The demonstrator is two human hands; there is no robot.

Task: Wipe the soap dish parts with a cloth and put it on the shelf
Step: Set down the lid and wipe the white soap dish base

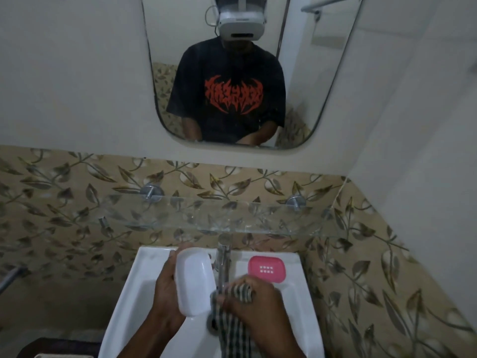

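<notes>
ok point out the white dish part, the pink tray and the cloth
white dish part [194, 284], head view, middle of its smooth face
pink tray [267, 269], head view, centre holes
cloth [233, 332], head view, hanging checked part

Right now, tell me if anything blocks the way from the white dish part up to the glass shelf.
Nothing visible does. The left hand holds the white dish part just left of the tap, and the glass shelf above it looks bare.
</notes>
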